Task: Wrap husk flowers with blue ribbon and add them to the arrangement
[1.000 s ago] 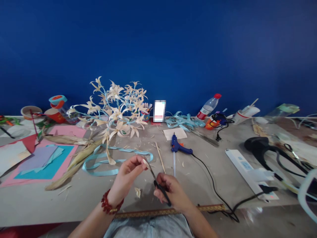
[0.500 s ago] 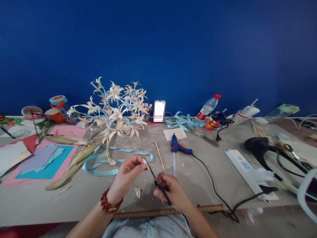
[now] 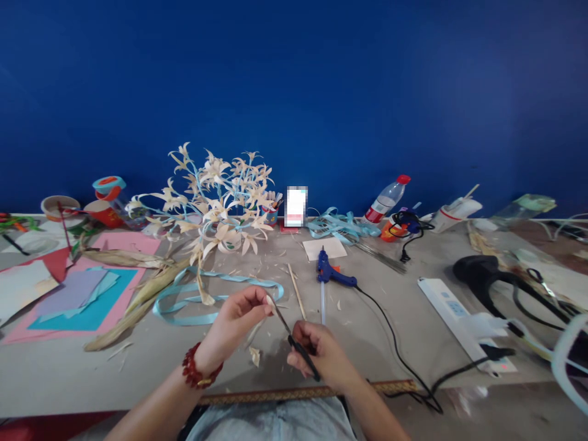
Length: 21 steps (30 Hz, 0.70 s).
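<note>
Black-handled scissors point(image 3: 303, 356) are gripped in my right hand point(image 3: 316, 352), their blades pointing up and left. The blade tips reach the fingertips of my left hand point(image 3: 243, 315), which wears a red bead bracelet point(image 3: 201, 366). Thumb and forefinger of that hand are pinched; a small whitish bit shows at their tips, too small to name. A pale thin strip point(image 3: 254, 332) is just below the left fingers. On the table beneath lies a crumpled husk scrap point(image 3: 255, 356). Light blue ribbon point(image 3: 184, 318) lies in loops behind the left hand.
Pale husk flowers point(image 3: 215, 171) on blue stems stand at the back left. A blue glue gun point(image 3: 333, 274) rests beyond my right hand, its cord running to a power strip point(image 3: 448, 306). Thin wooden stick point(image 3: 296, 291), coloured paper point(image 3: 87, 306), dried husks point(image 3: 142, 303) and a tilted bottle point(image 3: 386, 199) lie around.
Both hands and the scissors have shifted very slightly to the right. A pale strip now shows under my left fingers. The other things have stayed in place.
</note>
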Available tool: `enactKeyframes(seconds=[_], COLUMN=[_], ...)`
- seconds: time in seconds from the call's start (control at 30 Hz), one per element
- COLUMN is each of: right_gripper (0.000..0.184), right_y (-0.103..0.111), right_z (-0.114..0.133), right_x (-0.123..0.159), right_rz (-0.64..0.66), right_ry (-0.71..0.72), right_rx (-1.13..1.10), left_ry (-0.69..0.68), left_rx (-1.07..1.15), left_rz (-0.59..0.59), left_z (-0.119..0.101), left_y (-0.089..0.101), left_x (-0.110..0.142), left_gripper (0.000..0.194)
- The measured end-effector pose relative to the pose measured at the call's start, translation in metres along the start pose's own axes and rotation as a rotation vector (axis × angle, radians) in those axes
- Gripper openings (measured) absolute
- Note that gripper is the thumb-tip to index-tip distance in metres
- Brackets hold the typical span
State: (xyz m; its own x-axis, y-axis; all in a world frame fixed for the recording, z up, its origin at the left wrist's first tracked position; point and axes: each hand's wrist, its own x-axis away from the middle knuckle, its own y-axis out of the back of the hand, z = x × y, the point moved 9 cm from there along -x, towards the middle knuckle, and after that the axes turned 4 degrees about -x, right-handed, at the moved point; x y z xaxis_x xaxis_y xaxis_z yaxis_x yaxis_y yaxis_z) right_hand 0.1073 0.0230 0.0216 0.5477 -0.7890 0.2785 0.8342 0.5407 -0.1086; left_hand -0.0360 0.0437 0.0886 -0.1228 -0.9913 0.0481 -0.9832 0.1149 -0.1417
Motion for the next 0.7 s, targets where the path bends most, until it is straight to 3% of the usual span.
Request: enactKeyframes(seconds=[0.7], right_gripper=[0.054], right_y=[0.0019], right_z=[-0.0034], right_x=[-0.0015], right_rz=[0.034], right_ry=[0.02], right_rx=[0.008], left_ry=[0.017], left_rx=[-0.065], left_rz=[0.041], left_z=[-0.0031], left_y=[-0.0028], left_x=[-0.0015], left_gripper=[0.016])
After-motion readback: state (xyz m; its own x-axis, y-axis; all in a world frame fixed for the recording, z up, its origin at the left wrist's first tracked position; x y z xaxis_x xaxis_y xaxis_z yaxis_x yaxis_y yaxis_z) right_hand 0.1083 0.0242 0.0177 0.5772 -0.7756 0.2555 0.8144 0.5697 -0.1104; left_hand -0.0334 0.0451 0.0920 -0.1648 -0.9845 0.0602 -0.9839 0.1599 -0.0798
